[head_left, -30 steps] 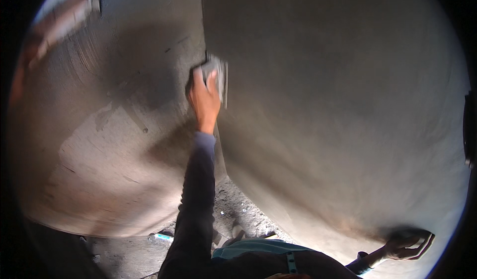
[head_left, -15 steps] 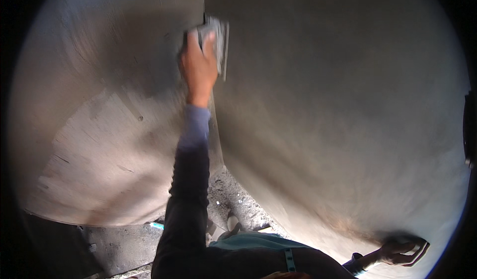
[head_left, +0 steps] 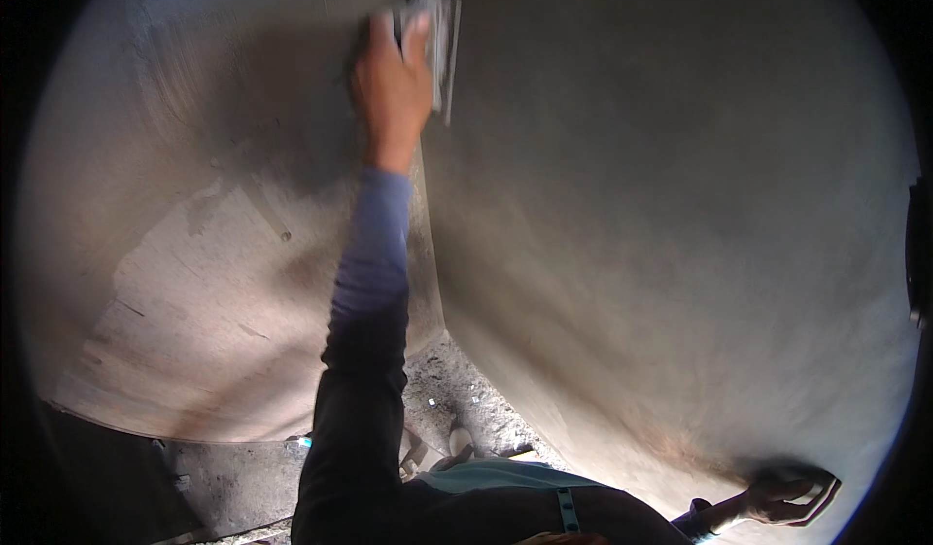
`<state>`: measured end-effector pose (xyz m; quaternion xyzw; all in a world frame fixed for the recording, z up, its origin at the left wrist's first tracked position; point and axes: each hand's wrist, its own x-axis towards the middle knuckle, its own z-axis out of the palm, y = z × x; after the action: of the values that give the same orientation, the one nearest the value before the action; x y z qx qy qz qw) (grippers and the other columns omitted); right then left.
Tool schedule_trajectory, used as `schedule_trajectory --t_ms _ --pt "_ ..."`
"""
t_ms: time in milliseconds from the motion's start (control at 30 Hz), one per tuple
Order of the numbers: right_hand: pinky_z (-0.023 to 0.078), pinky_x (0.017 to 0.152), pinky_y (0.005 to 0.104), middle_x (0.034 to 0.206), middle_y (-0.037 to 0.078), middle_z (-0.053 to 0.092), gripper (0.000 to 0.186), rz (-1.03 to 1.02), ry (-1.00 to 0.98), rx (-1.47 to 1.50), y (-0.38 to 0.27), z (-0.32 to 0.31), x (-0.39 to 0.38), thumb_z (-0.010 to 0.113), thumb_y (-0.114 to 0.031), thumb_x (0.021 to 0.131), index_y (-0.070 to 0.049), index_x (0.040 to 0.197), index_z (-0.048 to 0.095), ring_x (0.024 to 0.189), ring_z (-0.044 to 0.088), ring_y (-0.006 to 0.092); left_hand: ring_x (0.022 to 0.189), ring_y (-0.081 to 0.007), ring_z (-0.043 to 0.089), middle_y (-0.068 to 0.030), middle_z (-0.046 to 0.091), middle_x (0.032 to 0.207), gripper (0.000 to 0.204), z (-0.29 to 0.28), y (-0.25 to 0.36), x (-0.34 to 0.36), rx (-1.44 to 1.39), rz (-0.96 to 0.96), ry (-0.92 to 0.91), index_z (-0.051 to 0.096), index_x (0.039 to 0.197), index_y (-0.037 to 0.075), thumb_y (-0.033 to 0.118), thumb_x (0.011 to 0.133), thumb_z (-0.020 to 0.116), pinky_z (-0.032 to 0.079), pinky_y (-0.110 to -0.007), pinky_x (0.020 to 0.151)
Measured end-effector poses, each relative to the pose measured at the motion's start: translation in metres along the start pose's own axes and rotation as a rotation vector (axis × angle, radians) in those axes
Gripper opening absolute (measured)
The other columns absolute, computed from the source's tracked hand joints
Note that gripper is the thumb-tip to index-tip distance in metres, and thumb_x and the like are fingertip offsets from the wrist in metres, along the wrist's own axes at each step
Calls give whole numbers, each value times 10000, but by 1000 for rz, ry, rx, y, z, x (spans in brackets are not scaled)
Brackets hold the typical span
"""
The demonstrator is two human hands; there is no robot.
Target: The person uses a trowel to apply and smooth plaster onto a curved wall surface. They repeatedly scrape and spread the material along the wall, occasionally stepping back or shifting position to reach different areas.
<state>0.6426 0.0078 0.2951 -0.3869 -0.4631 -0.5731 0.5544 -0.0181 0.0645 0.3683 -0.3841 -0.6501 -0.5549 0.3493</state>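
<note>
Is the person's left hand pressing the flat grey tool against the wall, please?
Yes: the left hand grips the flat grey tool high up at the corner of the grey wall.

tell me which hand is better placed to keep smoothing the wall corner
Left, likely. The left hand is raised and holds the flat trowel against the corner of the plastered wall. The right hand is low and rests against the wall.
</note>
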Motion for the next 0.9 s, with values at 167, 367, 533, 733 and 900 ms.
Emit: schedule_trajectory --t_ms 167,367,533,733,900 --pt "556 886 438 1192 196 680 341 -71 14 -39 17 0 2 558 -234 1064 62 1221 624 1031 680 346 881 -396 721 -258 691 909 463 2 19 29 7 121 101 598 1123 -15 437 1044 535 531 -498 780" --pt "548 923 460 1210 209 672 340 1 -6 29 12 -2 -1 545 -241 1067 41 1231 643 1080 671 363 981 -446 696 -284 703 1053 363 11 -63 -174 -75 -197 -125 586 1218 -19 269 1003 633 541 -491 829" --pt "544 934 467 1232 198 664 343 -62 -28 -3 14 -3 -1 544 -250 1067 29 1243 636 1097 667 365 989 -440 685 -247 706 1053 280 16 -53 -162 -139 -187 -71 600 1189 20 223 1000 637 530 -495 824" --pt "535 934 447 1212 163 674 319 -68 41 -31 11 3 4 564 -251 1064 14 1231 626 1086 660 328 852 -429 689 -261 673 892 309 4 -16 -85 -93 -171 -124 566 1060 -25 284 1041 574 522 -475 771" --pt "529 943 444 1216 158 670 325 -59 33 -16 12 4 -1 570 -265 1063 0 1243 624 1101 654 319 1080 -411 678 -271 683 1148 348 7 -104 -246 -106 -279 -175 571 1255 -32 229 1027 594 513 -465 924"
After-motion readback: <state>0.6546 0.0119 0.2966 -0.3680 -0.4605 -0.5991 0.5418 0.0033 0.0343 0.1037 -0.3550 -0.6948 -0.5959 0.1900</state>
